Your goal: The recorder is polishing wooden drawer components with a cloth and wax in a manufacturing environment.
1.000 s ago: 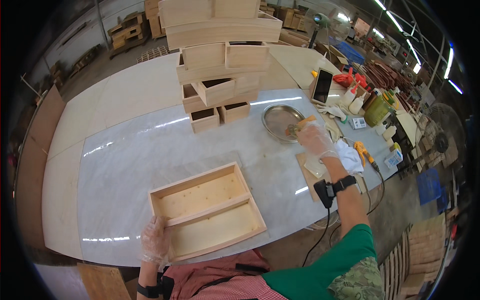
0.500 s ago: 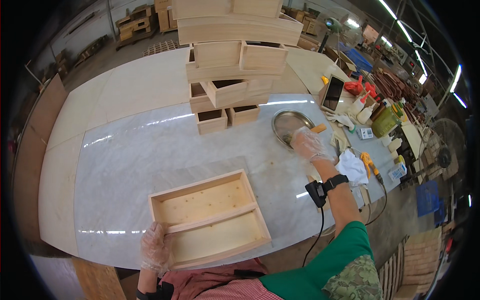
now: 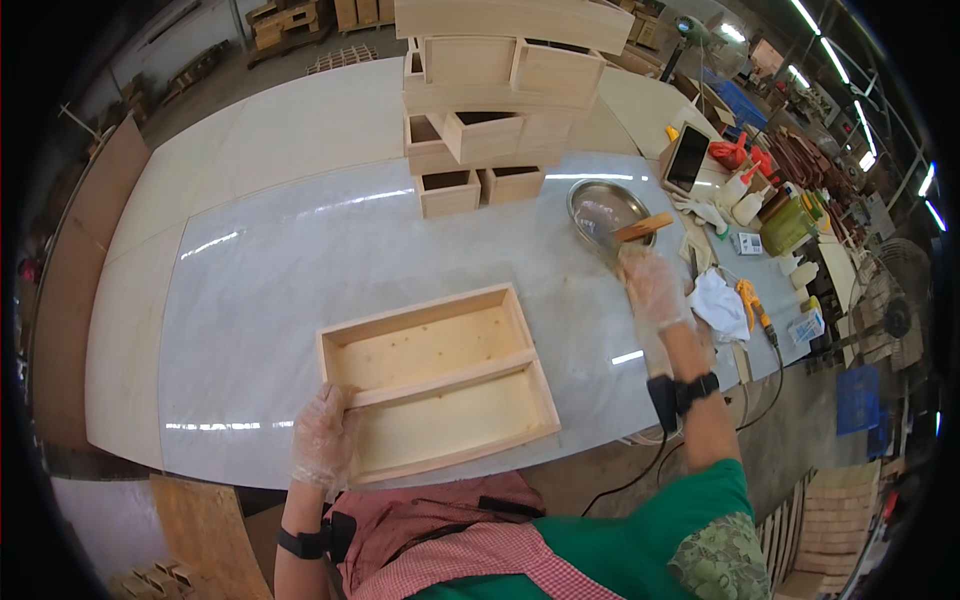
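Observation:
A shallow pale wooden box (image 3: 440, 425), split by a divider into two long compartments, lies tilted at the table's near edge. My left hand (image 3: 325, 437), in a clear plastic glove, is closed on its left end near the divider. Farther right, my gloved right hand (image 3: 655, 285) is at the near rim of a round metal bowl (image 3: 577, 217). A flat wooden handle (image 3: 643, 228), seemingly a brush's, sticks out above its fingers, over the bowl's right rim. The fingers look closed around its lower end; the bristle end is hidden.
Stacked wooden drawer boxes (image 3: 500, 100) stand at the table's far side. To the right are a dark-screened tablet (image 3: 686, 158), glue bottles (image 3: 748, 207), a white cloth (image 3: 720, 305), a yellow corded tool (image 3: 752, 303) and a green container (image 3: 785, 235). A cable (image 3: 640, 478) hangs by my right wrist.
My right hand has drawn back from inside the bowl toward its near right rim, and the wooden handle has turned. The view has shifted; my left hand stays on the box.

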`<state>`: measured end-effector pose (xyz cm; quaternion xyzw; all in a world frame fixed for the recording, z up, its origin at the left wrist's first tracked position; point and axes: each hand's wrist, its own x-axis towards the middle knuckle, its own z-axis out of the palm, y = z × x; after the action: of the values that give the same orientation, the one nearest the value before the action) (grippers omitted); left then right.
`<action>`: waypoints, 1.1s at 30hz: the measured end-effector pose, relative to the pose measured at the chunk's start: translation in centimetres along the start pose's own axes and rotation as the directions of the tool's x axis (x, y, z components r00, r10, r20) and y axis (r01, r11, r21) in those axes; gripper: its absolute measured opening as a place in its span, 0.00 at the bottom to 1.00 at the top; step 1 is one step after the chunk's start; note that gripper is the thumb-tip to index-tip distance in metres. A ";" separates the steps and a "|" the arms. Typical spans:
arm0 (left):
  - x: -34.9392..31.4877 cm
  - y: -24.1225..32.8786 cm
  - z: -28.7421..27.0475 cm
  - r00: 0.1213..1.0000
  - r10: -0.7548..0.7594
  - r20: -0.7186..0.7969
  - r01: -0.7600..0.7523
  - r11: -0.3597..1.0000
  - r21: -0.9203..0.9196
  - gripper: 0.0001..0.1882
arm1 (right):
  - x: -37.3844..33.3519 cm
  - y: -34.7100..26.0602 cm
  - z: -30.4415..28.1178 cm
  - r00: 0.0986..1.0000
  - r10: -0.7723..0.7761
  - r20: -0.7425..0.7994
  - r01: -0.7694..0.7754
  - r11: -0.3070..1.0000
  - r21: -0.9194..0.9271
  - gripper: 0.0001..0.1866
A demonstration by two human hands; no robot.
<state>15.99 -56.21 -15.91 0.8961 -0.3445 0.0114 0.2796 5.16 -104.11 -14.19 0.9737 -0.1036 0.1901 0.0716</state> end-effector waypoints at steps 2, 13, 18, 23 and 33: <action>0.1 -0.1 0.2 1.000 0.013 -0.008 -0.013 1.000 -0.002 0.12 | -3.8 -0.3 1.9 0.982 -0.178 0.060 0.185 0.973 -0.135 0.09; -0.2 -1.1 0.0 0.999 0.051 0.012 -0.051 0.999 -0.019 0.11 | -12.1 -11.2 -1.8 0.944 -0.251 0.214 0.105 0.844 0.526 0.21; -0.2 -1.4 -0.1 0.997 0.068 0.021 -0.068 0.997 -0.029 0.12 | -4.6 -12.3 -1.7 0.945 -0.152 0.289 0.061 0.951 0.303 0.21; 0.0 -1.6 0.0 0.997 0.068 0.046 -0.067 0.997 -0.026 0.12 | 0.8 -12.3 1.1 0.982 -0.178 -0.069 0.190 0.946 0.264 0.10; -0.1 -1.7 0.0 0.997 0.055 0.060 -0.054 0.998 -0.013 0.11 | 4.1 -13.7 1.3 0.959 -0.127 0.254 0.077 0.977 0.199 0.09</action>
<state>16.93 -55.10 -16.76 0.8847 -0.3771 -0.0100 0.2737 12.50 -91.80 -15.15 0.9967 -0.0433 0.0632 -0.0249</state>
